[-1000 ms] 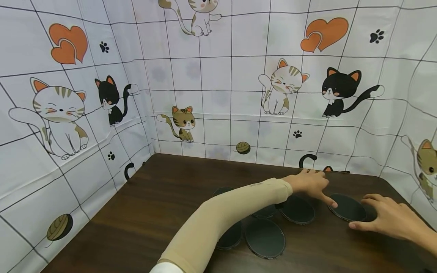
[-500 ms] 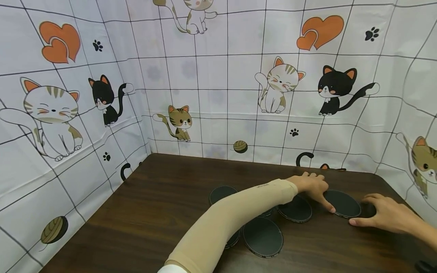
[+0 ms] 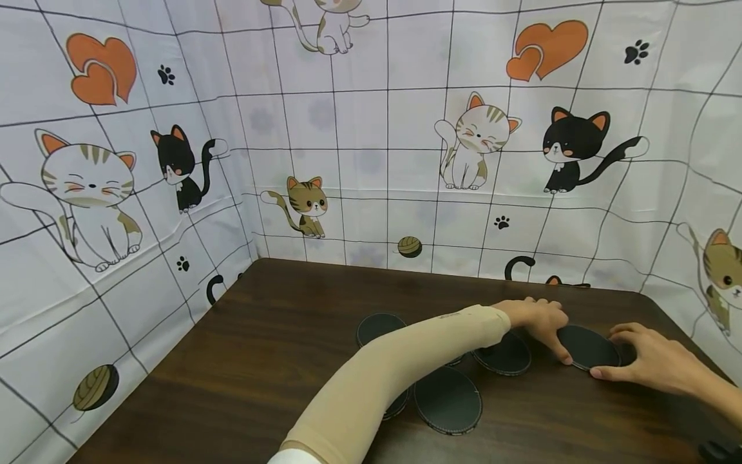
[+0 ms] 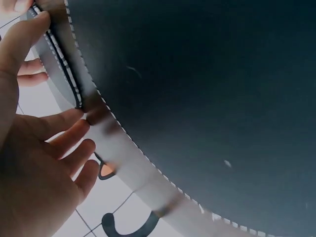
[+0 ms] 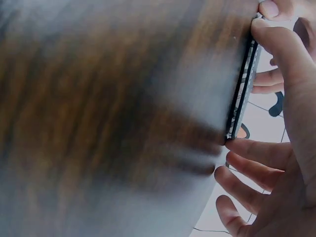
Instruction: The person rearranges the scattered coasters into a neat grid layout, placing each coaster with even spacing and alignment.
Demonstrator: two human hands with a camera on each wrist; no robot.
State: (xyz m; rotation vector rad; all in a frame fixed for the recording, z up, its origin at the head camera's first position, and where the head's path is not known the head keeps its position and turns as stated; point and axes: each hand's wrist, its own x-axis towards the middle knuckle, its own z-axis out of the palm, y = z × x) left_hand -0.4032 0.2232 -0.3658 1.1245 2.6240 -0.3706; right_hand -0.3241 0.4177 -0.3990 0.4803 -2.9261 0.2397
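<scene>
A round dark disc with a stitched rim (image 3: 588, 348) lies at the right of the table, between both hands. My left hand (image 3: 542, 322) holds its left side; in the left wrist view that hand's thumb (image 4: 37, 24) and forefinger span the disc's edge (image 4: 63, 61). From the right, my right hand (image 3: 655, 361) grips the same disc, thumb at the near rim and forefinger at the far rim. The right wrist view shows the rim edge-on (image 5: 243, 89) between thumb and forefinger. The other fingers of both hands spread away from it.
More dark discs lie on the brown table (image 3: 278, 335): one nearest me (image 3: 448, 399), one beside the left wrist (image 3: 502, 354), one farther left (image 3: 377, 325). The sleeved left forearm (image 3: 400, 361) partly covers several. A cat-print curtain (image 3: 359, 129) stands behind.
Both hands have closed in slightly on the disc, the right fingertips coming nearer its rim. The disc has shifted only a little. The head view has moved slightly.
</scene>
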